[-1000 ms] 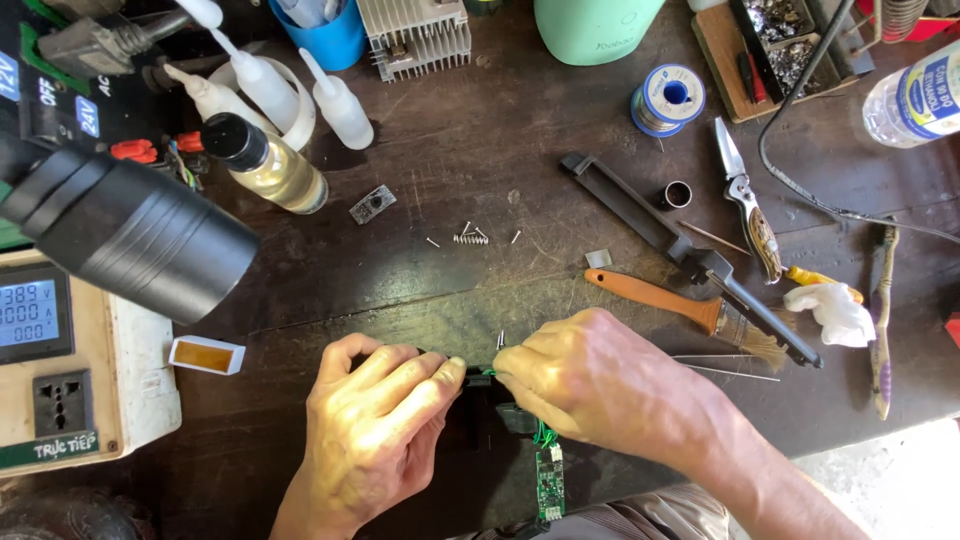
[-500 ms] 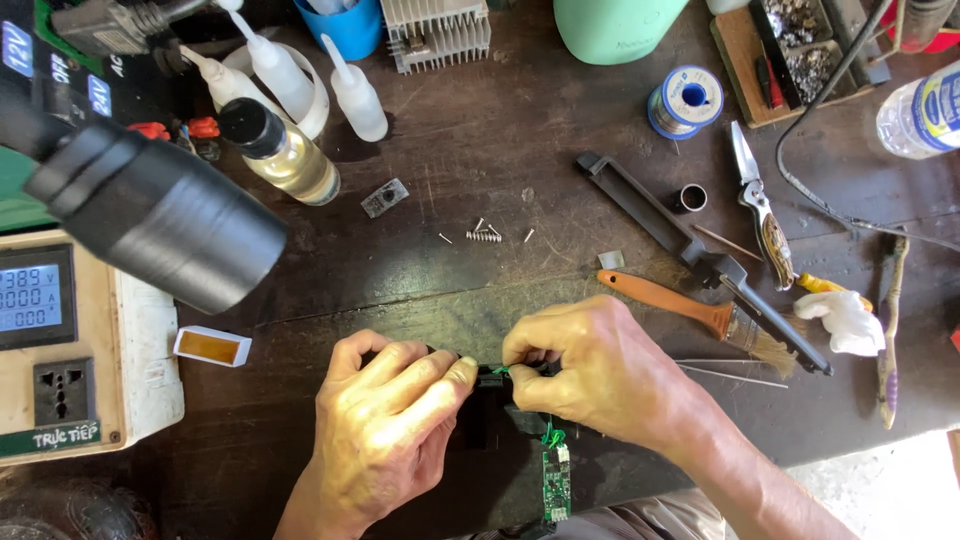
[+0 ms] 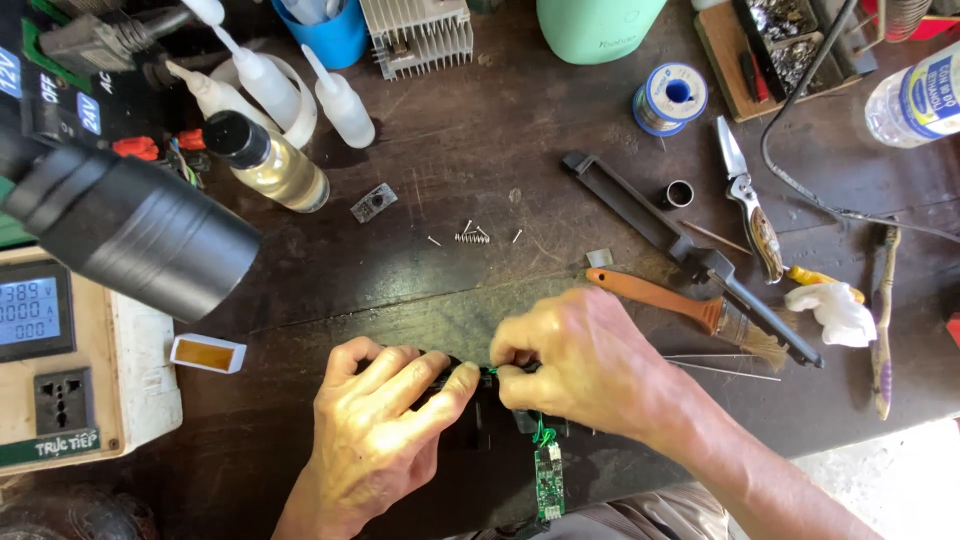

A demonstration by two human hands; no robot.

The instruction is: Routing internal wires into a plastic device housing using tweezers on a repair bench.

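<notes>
The small green circuit board [image 3: 548, 480] is hanging at the bottom centre of the frame, just below the right hand [image 3: 580, 365], its long axis running straight up and down the picture, and thin green wires [image 3: 542, 432] are climbing from its top edge toward the fingers. The right hand is sitting almost directly over it, so that one is the nearer; the left hand [image 3: 385, 430] is lying off to the board's left. Both hands are curled, fingertips meeting at the middle, pinching at a green wire end over a dark part [image 3: 470, 420] that is mostly hidden beneath them; what that part is, I cannot tell.

Further up the dark workbench [image 3: 450, 160], a wooden-handled brush [image 3: 690, 312] is lying just right of the right hand, loose screws and a small spring [image 3: 470, 236] are scattered mid-frame, and a solder spool [image 3: 670, 98] is sitting upper right.

Against half a second ago, the hands are staying in the same pinch, the board is hanging the same way, and the black cylinder [image 3: 130, 225] at the left edge is showing much the same.
</notes>
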